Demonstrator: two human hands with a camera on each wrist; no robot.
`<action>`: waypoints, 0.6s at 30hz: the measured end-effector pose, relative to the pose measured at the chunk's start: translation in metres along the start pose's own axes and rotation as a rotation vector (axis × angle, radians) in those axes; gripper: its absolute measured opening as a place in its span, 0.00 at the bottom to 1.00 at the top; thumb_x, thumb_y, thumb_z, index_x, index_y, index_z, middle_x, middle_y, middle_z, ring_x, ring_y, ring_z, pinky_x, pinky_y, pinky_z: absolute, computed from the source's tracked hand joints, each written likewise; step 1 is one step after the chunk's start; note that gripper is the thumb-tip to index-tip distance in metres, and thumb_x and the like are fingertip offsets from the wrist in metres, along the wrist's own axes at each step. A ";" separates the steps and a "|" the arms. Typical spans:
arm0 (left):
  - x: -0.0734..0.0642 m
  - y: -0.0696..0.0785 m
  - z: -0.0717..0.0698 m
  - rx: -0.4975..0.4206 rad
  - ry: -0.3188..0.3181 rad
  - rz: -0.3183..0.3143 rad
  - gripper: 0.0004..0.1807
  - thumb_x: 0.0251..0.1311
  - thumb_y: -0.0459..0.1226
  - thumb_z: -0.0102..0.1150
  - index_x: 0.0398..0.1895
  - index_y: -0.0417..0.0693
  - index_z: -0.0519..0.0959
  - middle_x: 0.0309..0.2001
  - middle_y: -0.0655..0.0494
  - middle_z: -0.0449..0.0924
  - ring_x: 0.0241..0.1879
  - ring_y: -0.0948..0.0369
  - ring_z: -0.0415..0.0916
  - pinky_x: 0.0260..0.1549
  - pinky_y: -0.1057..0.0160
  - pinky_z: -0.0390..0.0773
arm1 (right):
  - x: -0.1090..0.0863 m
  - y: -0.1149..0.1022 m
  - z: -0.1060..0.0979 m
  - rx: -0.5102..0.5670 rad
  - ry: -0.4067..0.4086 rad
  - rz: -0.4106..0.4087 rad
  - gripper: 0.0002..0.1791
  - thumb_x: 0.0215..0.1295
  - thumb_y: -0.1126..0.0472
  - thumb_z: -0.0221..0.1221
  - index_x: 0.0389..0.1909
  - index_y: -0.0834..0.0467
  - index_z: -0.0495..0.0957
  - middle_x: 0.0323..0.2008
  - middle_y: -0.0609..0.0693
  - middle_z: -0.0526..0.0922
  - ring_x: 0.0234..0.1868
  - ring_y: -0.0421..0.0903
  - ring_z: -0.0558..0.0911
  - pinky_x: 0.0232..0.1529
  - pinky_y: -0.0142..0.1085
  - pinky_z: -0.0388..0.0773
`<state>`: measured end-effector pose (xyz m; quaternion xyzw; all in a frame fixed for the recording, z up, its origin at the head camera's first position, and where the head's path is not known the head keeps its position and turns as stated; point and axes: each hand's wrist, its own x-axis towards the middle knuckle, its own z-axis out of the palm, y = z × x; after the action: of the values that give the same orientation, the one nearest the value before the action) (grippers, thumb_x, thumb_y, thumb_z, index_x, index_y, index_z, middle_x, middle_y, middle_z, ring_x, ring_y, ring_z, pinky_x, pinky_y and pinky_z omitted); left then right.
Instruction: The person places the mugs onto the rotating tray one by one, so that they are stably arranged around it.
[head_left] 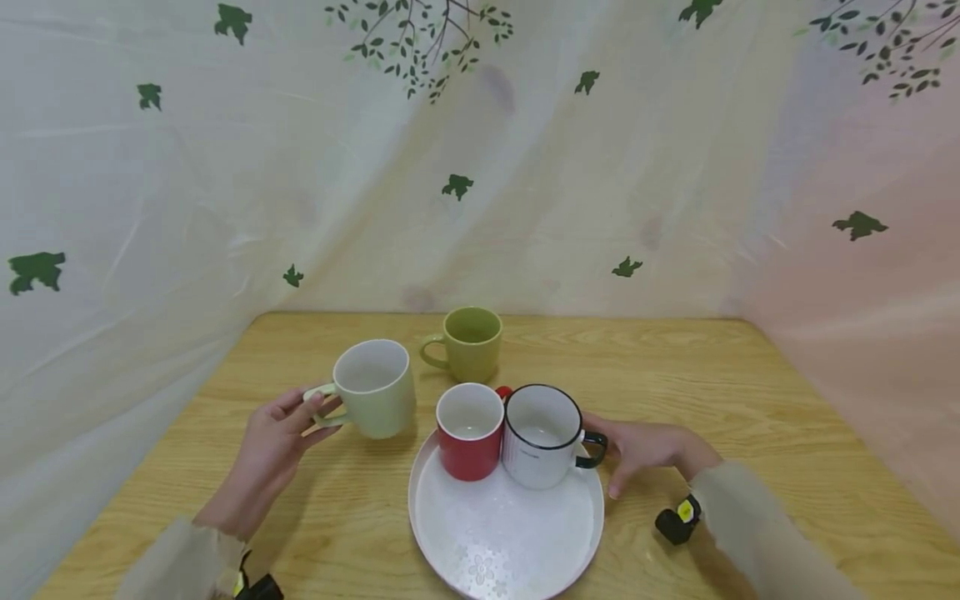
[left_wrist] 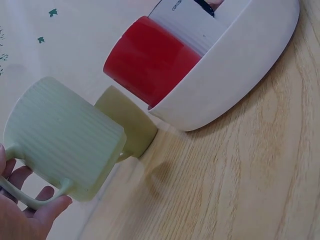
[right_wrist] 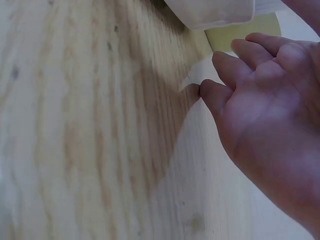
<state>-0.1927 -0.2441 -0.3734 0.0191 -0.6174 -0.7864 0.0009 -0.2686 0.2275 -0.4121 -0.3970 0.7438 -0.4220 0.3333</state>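
Observation:
My left hand (head_left: 279,442) grips the handle of a pale green ribbed mug (left_wrist: 65,135), which hangs above the table left of the tray. Side by side on the round white tray (head_left: 510,542) stand a red mug (head_left: 470,454) and a white mug (head_left: 536,462) with a black rim and black handle. Just right of that handle is my right hand (head_left: 648,446), beside the tray edge. Its fingers (right_wrist: 232,70) are loosely bent with nothing in them in the right wrist view, and some fingertips are hidden behind the white mug in the head view.
An olive-green mug (head_left: 472,354) stands on the wooden table (head_left: 637,358) behind the tray, its handle pointing left. A pale cloth (head_left: 360,217) printed with leaves hangs behind the table and along its sides.

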 end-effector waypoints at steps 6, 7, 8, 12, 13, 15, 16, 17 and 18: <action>-0.001 -0.002 -0.001 -0.007 -0.013 0.020 0.10 0.69 0.38 0.53 0.35 0.60 0.84 0.39 0.69 0.83 0.45 0.70 0.83 0.42 0.67 0.84 | 0.006 0.002 0.002 0.064 -0.023 -0.020 0.63 0.49 0.64 0.73 0.74 0.70 0.36 0.73 0.72 0.46 0.70 0.27 0.56 0.65 0.15 0.53; -0.001 -0.002 -0.001 -0.008 -0.013 0.024 0.10 0.69 0.38 0.53 0.35 0.60 0.84 0.39 0.69 0.83 0.45 0.70 0.83 0.42 0.67 0.84 | 0.006 0.002 0.002 0.062 -0.017 -0.002 0.62 0.49 0.63 0.73 0.74 0.69 0.37 0.74 0.72 0.47 0.72 0.32 0.56 0.65 0.16 0.53; -0.001 -0.003 -0.002 -0.004 -0.016 0.028 0.10 0.69 0.38 0.52 0.35 0.60 0.84 0.39 0.69 0.83 0.45 0.70 0.83 0.42 0.66 0.84 | 0.006 0.002 0.003 0.056 -0.012 0.018 0.62 0.49 0.63 0.73 0.74 0.68 0.37 0.74 0.71 0.48 0.73 0.38 0.55 0.66 0.17 0.53; -0.002 -0.004 -0.004 0.003 -0.028 0.042 0.11 0.70 0.37 0.52 0.36 0.60 0.84 0.40 0.68 0.82 0.45 0.70 0.83 0.42 0.66 0.84 | 0.006 0.001 0.005 0.035 0.008 0.067 0.62 0.49 0.63 0.73 0.75 0.67 0.38 0.74 0.70 0.48 0.75 0.64 0.49 0.75 0.41 0.54; -0.002 -0.004 -0.004 0.002 -0.031 0.044 0.11 0.70 0.37 0.51 0.36 0.60 0.84 0.41 0.68 0.82 0.45 0.70 0.83 0.42 0.66 0.84 | 0.005 0.001 0.005 0.027 0.013 0.072 0.62 0.49 0.63 0.73 0.75 0.67 0.38 0.74 0.70 0.49 0.74 0.67 0.49 0.75 0.49 0.52; -0.003 -0.005 -0.005 -0.005 -0.035 0.047 0.11 0.70 0.37 0.51 0.36 0.59 0.84 0.41 0.67 0.82 0.45 0.70 0.83 0.42 0.66 0.84 | 0.005 0.000 0.007 0.014 0.030 0.082 0.62 0.48 0.63 0.73 0.75 0.67 0.39 0.74 0.70 0.50 0.73 0.70 0.49 0.72 0.61 0.48; -0.003 -0.005 -0.006 -0.010 -0.037 0.046 0.12 0.70 0.36 0.51 0.36 0.59 0.84 0.41 0.67 0.82 0.45 0.70 0.83 0.42 0.66 0.84 | 0.004 0.000 0.008 0.006 0.042 0.089 0.62 0.47 0.63 0.74 0.75 0.67 0.39 0.74 0.70 0.50 0.73 0.70 0.49 0.71 0.63 0.47; -0.003 -0.005 -0.006 -0.015 -0.039 0.043 0.12 0.70 0.36 0.51 0.37 0.59 0.84 0.41 0.67 0.82 0.45 0.70 0.83 0.42 0.66 0.84 | 0.003 -0.001 0.010 -0.005 0.056 0.094 0.63 0.47 0.62 0.74 0.75 0.68 0.40 0.74 0.70 0.50 0.73 0.71 0.49 0.70 0.66 0.45; -0.002 -0.006 -0.006 -0.020 -0.040 0.042 0.12 0.70 0.36 0.51 0.37 0.58 0.84 0.41 0.67 0.82 0.45 0.70 0.83 0.42 0.66 0.84 | 0.002 -0.001 0.011 -0.013 0.071 0.098 0.63 0.46 0.62 0.74 0.74 0.68 0.40 0.73 0.70 0.51 0.73 0.71 0.48 0.69 0.68 0.43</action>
<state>-0.1900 -0.2486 -0.3803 -0.0096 -0.6096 -0.7926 0.0054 -0.2601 0.2211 -0.4161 -0.3468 0.7764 -0.4142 0.3245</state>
